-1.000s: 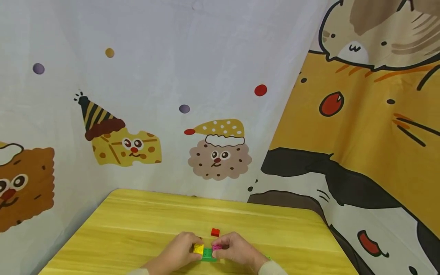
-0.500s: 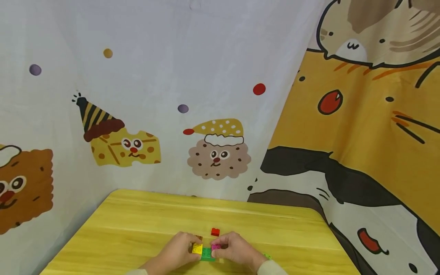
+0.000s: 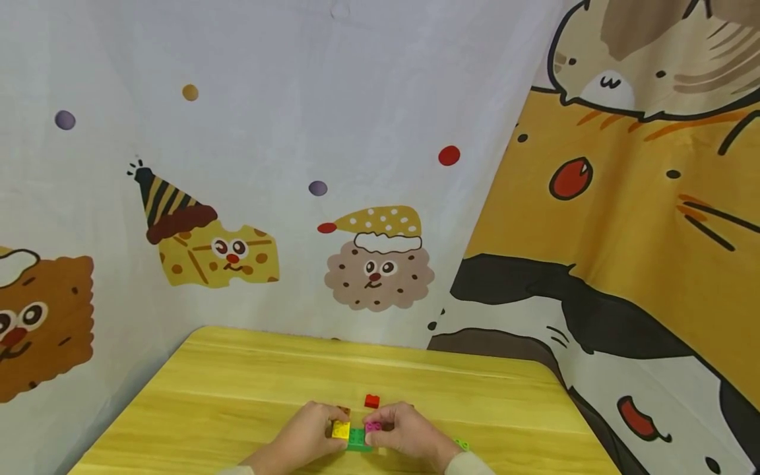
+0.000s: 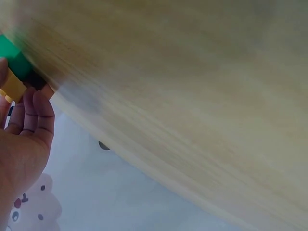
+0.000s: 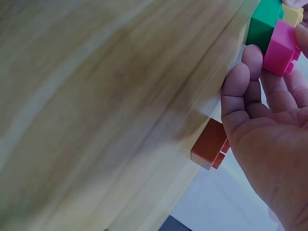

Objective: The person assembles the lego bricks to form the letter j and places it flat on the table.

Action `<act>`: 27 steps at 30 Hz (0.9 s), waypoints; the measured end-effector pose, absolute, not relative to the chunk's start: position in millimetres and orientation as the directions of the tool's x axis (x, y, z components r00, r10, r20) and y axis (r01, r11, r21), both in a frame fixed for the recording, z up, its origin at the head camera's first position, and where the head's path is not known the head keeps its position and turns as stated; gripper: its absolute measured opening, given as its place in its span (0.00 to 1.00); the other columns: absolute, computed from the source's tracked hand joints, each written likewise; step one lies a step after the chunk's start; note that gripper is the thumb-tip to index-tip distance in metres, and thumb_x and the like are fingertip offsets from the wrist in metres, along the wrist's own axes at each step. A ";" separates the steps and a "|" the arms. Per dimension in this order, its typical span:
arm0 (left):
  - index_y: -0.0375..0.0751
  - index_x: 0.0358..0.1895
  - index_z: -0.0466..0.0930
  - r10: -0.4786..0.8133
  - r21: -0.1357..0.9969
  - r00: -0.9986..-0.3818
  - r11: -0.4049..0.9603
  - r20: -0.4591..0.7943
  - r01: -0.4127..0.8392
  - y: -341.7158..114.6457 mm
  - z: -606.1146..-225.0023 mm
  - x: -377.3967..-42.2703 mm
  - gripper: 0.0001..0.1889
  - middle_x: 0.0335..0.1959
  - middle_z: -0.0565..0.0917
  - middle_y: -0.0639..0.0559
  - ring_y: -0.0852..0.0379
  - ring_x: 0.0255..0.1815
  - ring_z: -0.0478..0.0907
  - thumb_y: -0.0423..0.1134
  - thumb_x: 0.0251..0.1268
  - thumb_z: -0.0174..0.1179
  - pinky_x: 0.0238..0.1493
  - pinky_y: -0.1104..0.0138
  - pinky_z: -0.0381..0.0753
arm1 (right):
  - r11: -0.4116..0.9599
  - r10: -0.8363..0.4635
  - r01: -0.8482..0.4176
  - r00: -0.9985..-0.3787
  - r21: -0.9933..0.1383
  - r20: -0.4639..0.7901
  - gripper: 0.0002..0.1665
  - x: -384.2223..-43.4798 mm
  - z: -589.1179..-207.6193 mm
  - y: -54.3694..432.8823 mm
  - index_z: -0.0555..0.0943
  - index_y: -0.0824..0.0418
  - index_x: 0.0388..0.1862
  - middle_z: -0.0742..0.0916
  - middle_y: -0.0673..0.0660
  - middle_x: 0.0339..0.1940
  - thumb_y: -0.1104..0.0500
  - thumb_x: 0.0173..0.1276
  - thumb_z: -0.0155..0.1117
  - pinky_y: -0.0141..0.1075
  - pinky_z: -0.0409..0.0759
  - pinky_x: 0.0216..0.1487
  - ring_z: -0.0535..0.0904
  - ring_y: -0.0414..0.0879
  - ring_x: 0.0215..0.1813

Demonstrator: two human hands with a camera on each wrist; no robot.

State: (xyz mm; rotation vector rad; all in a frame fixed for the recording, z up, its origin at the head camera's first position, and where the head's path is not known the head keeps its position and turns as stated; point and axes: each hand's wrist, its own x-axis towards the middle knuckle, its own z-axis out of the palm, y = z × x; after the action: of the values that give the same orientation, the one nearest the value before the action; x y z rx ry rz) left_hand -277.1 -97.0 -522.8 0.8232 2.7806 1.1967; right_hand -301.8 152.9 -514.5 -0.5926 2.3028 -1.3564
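Observation:
Both hands are at one small group of toy building bricks low in the middle of the head view. My left hand pinches a yellow brick at the left end of a longer green brick. At the right end, thumb and fingers of my right hand hold a pink brick. The yellow and pink bricks sit on top of the green one, with green studs showing between them. In the right wrist view, the pink brick lies against the green brick.
A red brick lies on the wooden table just behind the group. Behind the left fingertips an orange-brown brick shows partly. Another orange-brown brick lies beside the right hand. A light green piece is near the right wrist.
The bricks and both hands have shifted very slightly left since one second ago. Over the last half second the grips and bricks look the same.

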 end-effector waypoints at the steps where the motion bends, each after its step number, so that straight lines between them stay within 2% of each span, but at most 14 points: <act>1: 0.37 0.47 0.87 0.467 0.678 -0.862 0.570 0.198 0.464 -97.1 -522.8 -276.7 0.18 0.28 0.83 0.65 0.70 0.17 0.67 0.40 0.53 0.76 0.20 0.73 0.73 | 0.440 -0.545 -0.156 -0.829 -0.884 -0.125 0.13 -301.9 -515.0 152.8 0.88 0.56 0.47 0.88 0.48 0.38 0.54 0.66 0.71 0.31 0.77 0.34 0.78 0.42 0.37; 8: 0.38 0.47 0.87 0.465 0.677 -0.859 0.564 0.212 0.473 -97.1 -524.5 -275.9 0.18 0.30 0.84 0.65 0.70 0.18 0.69 0.39 0.52 0.76 0.22 0.73 0.74 | 0.440 -0.557 -0.175 -0.823 -0.881 -0.115 0.12 -301.7 -516.9 153.2 0.87 0.56 0.47 0.87 0.48 0.38 0.54 0.66 0.71 0.31 0.78 0.36 0.78 0.42 0.38; 17: 0.38 0.47 0.87 0.453 0.685 -0.870 0.571 0.197 0.453 -96.9 -525.5 -276.3 0.18 0.29 0.83 0.66 0.70 0.18 0.69 0.40 0.52 0.76 0.21 0.73 0.74 | 0.443 -0.557 -0.185 -0.823 -0.877 -0.108 0.12 -302.3 -518.0 152.5 0.87 0.55 0.46 0.87 0.48 0.38 0.54 0.66 0.71 0.31 0.78 0.36 0.78 0.42 0.38; 27: 0.39 0.46 0.87 0.458 0.667 -0.863 0.577 0.214 0.471 -97.4 -524.5 -278.1 0.18 0.35 0.86 0.62 0.70 0.21 0.70 0.40 0.51 0.77 0.24 0.73 0.75 | 0.428 -0.566 -0.191 -0.819 -0.883 -0.098 0.14 -304.1 -519.9 154.6 0.87 0.56 0.48 0.87 0.47 0.40 0.53 0.66 0.71 0.31 0.80 0.38 0.79 0.43 0.40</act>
State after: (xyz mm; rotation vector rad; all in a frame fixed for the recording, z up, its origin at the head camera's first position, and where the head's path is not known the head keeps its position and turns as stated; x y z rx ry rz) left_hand -278.1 -97.4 -524.5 0.8267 2.8058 1.1948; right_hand -304.1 154.6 -519.9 -0.6447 2.3062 -1.3534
